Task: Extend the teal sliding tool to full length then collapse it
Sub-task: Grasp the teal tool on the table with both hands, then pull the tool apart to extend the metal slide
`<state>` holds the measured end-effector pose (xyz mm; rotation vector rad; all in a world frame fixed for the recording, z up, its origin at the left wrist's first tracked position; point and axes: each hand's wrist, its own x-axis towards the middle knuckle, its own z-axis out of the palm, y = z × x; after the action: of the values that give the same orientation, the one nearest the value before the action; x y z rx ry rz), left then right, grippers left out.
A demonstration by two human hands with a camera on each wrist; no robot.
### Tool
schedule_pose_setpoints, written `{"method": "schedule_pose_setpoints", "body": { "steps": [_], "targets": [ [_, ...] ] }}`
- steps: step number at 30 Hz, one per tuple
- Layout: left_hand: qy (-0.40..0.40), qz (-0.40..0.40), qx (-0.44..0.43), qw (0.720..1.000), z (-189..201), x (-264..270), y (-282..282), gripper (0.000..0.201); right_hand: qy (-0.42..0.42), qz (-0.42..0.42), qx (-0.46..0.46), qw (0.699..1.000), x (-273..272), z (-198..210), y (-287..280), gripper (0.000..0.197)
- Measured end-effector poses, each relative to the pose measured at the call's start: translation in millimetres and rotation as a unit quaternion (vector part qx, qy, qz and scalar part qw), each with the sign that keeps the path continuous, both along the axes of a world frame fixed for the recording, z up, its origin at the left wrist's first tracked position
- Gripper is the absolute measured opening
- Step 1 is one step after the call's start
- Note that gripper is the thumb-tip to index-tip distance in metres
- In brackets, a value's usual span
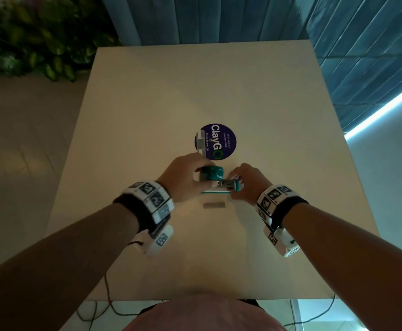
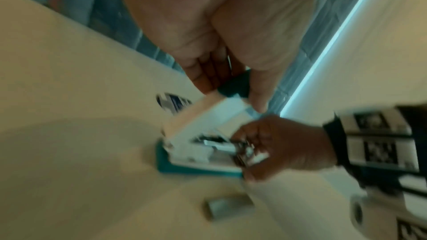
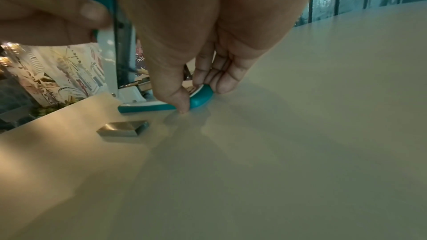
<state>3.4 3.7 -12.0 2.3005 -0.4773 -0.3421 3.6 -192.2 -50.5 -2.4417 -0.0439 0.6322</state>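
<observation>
The teal and white sliding tool [image 1: 212, 173] stands hinged open on the table. Its teal base [image 1: 215, 192] lies flat, and its upper part is lifted steeply. My left hand [image 1: 201, 174] grips the raised teal top [image 2: 235, 84] between thumb and fingers. My right hand [image 1: 234, 185] pinches the rounded teal rear end of the base [image 3: 201, 98] against the table, thumb in front and fingers behind. Metal inner parts [image 2: 221, 145] show between the two halves. The left wrist view is blurred.
A small silver metal bar [image 1: 214, 205] lies on the beige table [image 1: 195, 91] just in front of the tool. A round blue sticker [image 1: 215, 142] sits behind it. Plants stand at the far left, and cables hang below the near edge.
</observation>
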Motion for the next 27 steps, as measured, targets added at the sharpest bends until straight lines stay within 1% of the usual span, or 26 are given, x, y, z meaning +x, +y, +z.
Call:
{"method": "schedule_pose_setpoints", "body": {
  "steps": [4, 8, 12, 16, 19, 21, 23, 24, 25, 27],
  "targets": [
    [0.002, 0.044, -0.006, 0.999, 8, -3, 54, 0.035, -0.003, 0.012, 0.000, 1.000, -1, 0, 1, 0.042],
    [-0.005, 0.087, 0.023, 0.996, -4, -7, 92, 0.033, -0.008, 0.011, 0.004, 1.000, -1, -1, 0, 0.041],
    [0.023, 0.103, 0.063, 0.992, -24, -8, 100, 0.027, -0.017, 0.008, 0.017, 1.000, -2, -2, 0, 0.041],
    [0.025, 0.077, 0.099, 0.992, -42, -6, 98, 0.022, -0.019, 0.014, 0.007, 1.000, -3, -4, 0, 0.039],
    [0.014, 0.061, 0.109, 0.992, -48, -5, 99, 0.020, -0.018, 0.028, -0.016, 0.999, -4, -4, 1, 0.038],
    [0.012, 0.056, 0.114, 0.992, -50, -4, 101, 0.020, -0.043, 0.038, -0.032, 0.998, -8, 0, 5, 0.042],
    [0.012, 0.055, 0.120, 0.991, -52, -2, 103, 0.020, -0.104, 0.046, -0.010, 0.993, -19, 10, 12, 0.039],
    [0.012, 0.055, 0.122, 0.991, -52, -2, 103, 0.021, -0.129, 0.068, 0.006, 0.989, -27, 15, 17, 0.034],
    [0.013, 0.055, 0.121, 0.991, -52, -2, 103, 0.021, -0.135, 0.106, 0.011, 0.985, -35, 19, 22, 0.031],
    [0.011, 0.055, 0.114, 0.992, -52, -3, 103, 0.022, -0.114, 0.198, -0.017, 0.973, -48, 18, 33, 0.033]
  ]
}}
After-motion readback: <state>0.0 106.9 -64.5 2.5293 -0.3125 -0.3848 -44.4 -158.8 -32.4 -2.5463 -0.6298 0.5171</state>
